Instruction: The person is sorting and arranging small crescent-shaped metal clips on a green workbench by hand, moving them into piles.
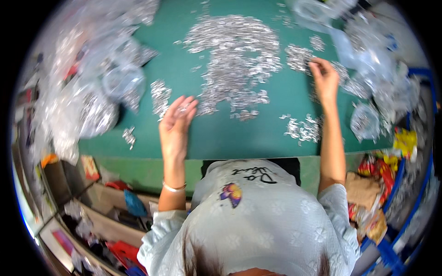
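Observation:
My left hand (175, 120) is turned palm up and cupped, with a few small silvery metal pieces (183, 109) lying at its fingers. It is just right of a narrow pile of the same pieces (160, 96). Over on the right, my right hand (326, 82) reaches to the edge of another small pile (298, 58), thumb and forefinger drawn together. What those fingertips hold is too small to make out. Between the hands spreads a large heap of the silvery pieces (235, 69).
The green tabletop (207, 140) carries more small piles, one beside my right forearm (304, 129). Clear plastic bags (99, 99) crowd its left side, and others (377, 69) its right. An open drawer (110, 211) lies below left; blue-framed shelving (416, 184) stands at the right.

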`<state>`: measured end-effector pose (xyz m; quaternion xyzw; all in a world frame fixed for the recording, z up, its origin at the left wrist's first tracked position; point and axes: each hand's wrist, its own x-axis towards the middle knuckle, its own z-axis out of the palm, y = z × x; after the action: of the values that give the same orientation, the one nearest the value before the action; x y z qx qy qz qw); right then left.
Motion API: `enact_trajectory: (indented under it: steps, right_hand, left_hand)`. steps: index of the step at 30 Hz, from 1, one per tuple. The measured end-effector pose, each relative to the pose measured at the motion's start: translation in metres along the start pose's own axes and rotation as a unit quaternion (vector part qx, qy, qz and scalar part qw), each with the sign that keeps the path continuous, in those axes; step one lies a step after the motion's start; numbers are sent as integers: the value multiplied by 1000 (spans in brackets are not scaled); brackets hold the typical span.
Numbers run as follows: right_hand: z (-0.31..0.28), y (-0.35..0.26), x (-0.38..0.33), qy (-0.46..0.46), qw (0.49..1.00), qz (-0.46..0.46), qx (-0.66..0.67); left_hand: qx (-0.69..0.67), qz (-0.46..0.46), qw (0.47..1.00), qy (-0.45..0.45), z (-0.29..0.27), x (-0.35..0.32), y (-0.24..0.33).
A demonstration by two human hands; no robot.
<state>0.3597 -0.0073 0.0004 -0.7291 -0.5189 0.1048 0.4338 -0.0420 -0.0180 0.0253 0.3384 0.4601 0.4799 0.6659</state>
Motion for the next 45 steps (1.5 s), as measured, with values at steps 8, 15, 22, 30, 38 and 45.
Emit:
enact_trajectory:
  steps: [8, 15, 22, 30, 38, 45]
  right_hand:
    - [-1, -6, -4, -67, 996, 21, 62]
    - [-13, -39, -44, -148, 986, 44, 60]
    - [-6, -87, -66, -231, 972, -33, 36]
    - [3, -108, -79, -286, 955, -18, 69]
    - [13, -109, -90, -306, 948, -32, 80]
    - [19, -119, -87, -313, 943, -87, 74]
  left_hand:
    - [-101, -39, 994, 13, -6, -1, 9]
    - [-92, -37, 995, 9, -7, 4, 14]
    - [169, 150, 968, 111, -32, 34, 10]
    - [-192, -10, 980, 41, -46, 15, 23]
    - [392, 293, 806, 331, -98, -8, 12]
    - [670, 210, 628, 335, -137, -9, -16]
